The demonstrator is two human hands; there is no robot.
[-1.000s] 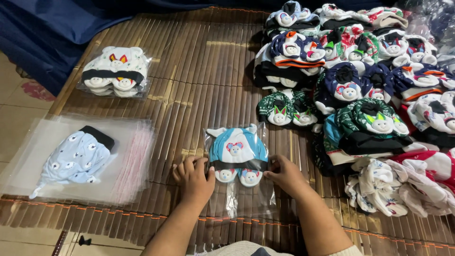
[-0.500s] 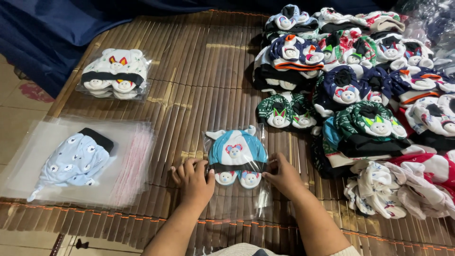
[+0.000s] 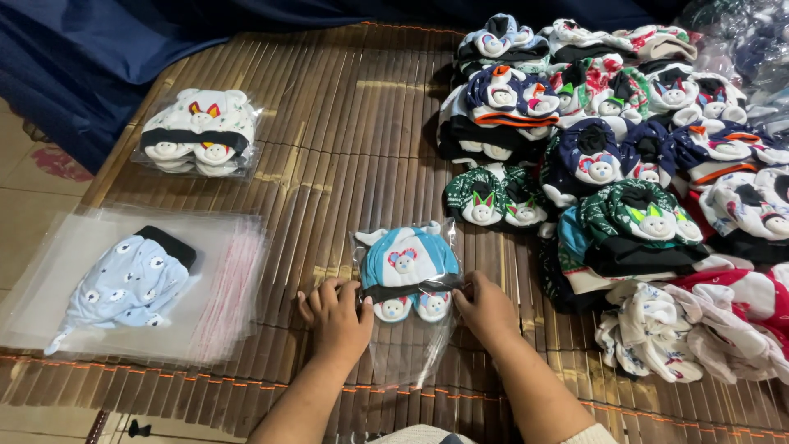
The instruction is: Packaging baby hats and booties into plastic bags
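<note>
Two hands flank the clear plastic bag (image 3: 407, 304) at the near edge of the bamboo mat (image 3: 345, 164), and against half a second ago barely anything has shifted: the bag sits in the same spot, both hands still pressed to its sides. Left hand (image 3: 335, 316) has its fingers curled onto the bag's left edge, right hand (image 3: 486, 311) pinches the right edge with fingertips on the plastic; both are gripping the bag, not lying flat. Inside it is a blue and white baby hat (image 3: 408, 261) with a small bear face, and two more little bear faces peek out below its dark band. The bag's lower end lies empty and slack between the wrists.

Off to the left, well apart, a stack of flat clear bags (image 3: 222, 304) carries a pale blue printed hat (image 3: 123, 288) with a black cuff, lying loose on top. Further up the mat a sealed bag of white hats (image 3: 197, 136) rests alone. To the right, near the right hand, a big heap of loose hats (image 3: 625, 164) in green, navy, white and red crowds that whole side. Dark blue cloth (image 3: 99, 57) borders the far left.
</note>
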